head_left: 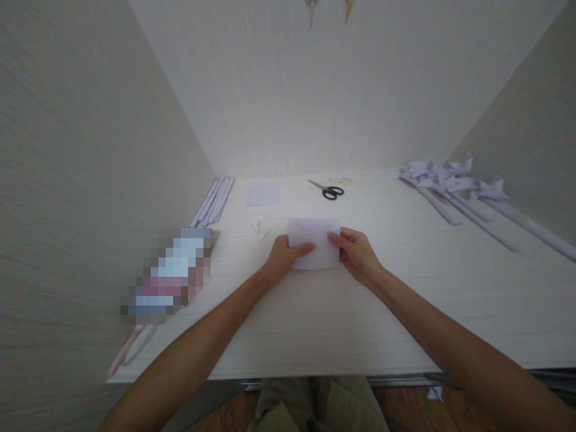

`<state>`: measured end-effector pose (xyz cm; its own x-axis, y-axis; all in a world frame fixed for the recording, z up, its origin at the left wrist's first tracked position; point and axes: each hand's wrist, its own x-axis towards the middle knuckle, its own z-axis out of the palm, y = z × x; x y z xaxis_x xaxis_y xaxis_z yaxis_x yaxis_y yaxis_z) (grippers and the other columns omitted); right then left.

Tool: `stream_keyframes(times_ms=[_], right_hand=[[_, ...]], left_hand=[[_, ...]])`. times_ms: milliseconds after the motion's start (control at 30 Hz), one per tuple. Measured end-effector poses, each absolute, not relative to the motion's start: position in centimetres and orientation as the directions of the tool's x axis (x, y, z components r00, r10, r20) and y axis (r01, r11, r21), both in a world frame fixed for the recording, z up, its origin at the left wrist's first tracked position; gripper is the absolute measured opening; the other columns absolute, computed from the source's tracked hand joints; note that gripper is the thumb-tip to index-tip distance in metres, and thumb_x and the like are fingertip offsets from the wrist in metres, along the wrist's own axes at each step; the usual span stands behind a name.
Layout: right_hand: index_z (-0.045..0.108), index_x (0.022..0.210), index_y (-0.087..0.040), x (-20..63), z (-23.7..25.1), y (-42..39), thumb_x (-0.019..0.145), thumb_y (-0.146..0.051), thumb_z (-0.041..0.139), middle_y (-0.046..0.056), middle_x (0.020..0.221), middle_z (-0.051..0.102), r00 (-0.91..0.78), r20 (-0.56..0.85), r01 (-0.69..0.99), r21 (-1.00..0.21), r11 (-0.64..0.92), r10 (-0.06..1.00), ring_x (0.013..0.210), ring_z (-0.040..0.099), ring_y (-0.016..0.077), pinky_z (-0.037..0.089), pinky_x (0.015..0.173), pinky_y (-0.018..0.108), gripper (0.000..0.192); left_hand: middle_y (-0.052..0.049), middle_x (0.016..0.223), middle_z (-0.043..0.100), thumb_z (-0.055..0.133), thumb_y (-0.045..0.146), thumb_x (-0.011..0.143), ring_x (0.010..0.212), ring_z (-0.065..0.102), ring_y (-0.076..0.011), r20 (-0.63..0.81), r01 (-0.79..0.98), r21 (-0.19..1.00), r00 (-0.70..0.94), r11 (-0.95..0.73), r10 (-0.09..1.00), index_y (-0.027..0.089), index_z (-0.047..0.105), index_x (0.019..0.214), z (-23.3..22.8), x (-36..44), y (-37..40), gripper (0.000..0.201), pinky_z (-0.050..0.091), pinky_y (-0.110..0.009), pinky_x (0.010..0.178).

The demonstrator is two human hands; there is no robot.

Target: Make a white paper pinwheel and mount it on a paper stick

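— Two hands on one sheet, then: the left hand (281, 257) and the right hand (357, 252) each press down on a side of the folded white rectangle of paper (314, 243), near the middle of the pale wood-grain tabletop (405, 300).

— Are they gripping it or just resting?

— Pinned flat, I'd say. The left thumb lies across the lower left part, the right fingertips cover the right edge; neither hand is closed into a fist, both are spread and pressing on the paper. The sheet lies flat, its rounded near edge looks like a fold.

— So how would that fold be done well?

— My judgement: keep the corners lined up under one hand and run the other thumb outward along the fold, from the middle to the ends, so the crease stays straight and no bulge forms.

— Anything close by?

— The black-handled scissors (328, 191) lie well beyond the paper, a small flat pale lilac paper square (263, 195) to their left. Long rolled white paper sticks with folded tips (454, 192) are heaped at the right, and a bundle of thin pale strips (216, 201) lies along the left wall.
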<state>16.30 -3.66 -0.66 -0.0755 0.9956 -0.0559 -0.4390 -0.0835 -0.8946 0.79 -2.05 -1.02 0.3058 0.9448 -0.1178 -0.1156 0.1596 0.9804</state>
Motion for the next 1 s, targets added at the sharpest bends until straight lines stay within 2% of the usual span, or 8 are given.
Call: stream_keyframes(times_ms=[333,500,733,1000], right_hand=[[0.063,0.063,-0.02,16.3,-0.8,-3.6,0.06,-0.027,0.067,-0.001,0.062,0.063,-0.07,-0.07,-0.395,-0.914,-0.092,0.995,0.054,0.053,0.0118,0.041,0.052,0.025,0.008],[0.062,0.06,-0.02,16.3,-0.9,-3.5,0.061,-0.027,0.066,-0.002,0.059,0.061,-0.067,-0.062,-0.391,-0.917,-0.083,0.996,0.049,0.05,0.0103,0.039,0.05,0.024,0.008],[0.064,0.067,-0.02,16.3,-0.9,-3.5,0.062,-0.027,0.066,0.0,0.064,0.063,-0.081,-0.059,-0.392,-0.916,-0.086,0.995,0.056,0.054,0.012,0.042,0.053,0.024,0.01],[0.064,0.067,-0.02,16.3,-0.7,-3.7,0.06,-0.031,0.067,0.0,0.064,0.064,-0.071,-0.059,-0.361,-0.929,-0.081,0.996,0.054,0.054,0.0129,0.044,0.053,0.026,0.014]], left_hand=[[-0.009,0.084,0.067,0.067,0.032,0.056,0.073,0.062,-0.0177,-0.106,0.053,0.994,0.211,0.097,0.972,0.01,0.064,0.083,-0.1,1.0,-2.5,0.035,0.049,-0.028,0.066],[-0.008,0.083,0.068,0.067,0.031,0.057,0.073,0.062,-0.0169,-0.105,0.076,0.993,0.194,0.092,0.975,0.011,0.064,0.083,0.1,1.1,-2.6,0.033,0.05,-0.026,0.064],[-0.009,0.084,0.067,0.066,0.034,0.057,0.073,0.062,-0.018,-0.097,0.091,0.993,0.199,0.081,0.975,0.01,0.063,0.084,0.0,1.0,-2.6,0.036,0.05,-0.028,0.064],[-0.009,0.082,0.067,0.066,0.035,0.057,0.073,0.061,-0.0186,-0.082,0.091,0.994,0.184,0.066,0.98,0.011,0.064,0.083,0.2,1.1,-2.7,0.035,0.049,-0.029,0.063]])
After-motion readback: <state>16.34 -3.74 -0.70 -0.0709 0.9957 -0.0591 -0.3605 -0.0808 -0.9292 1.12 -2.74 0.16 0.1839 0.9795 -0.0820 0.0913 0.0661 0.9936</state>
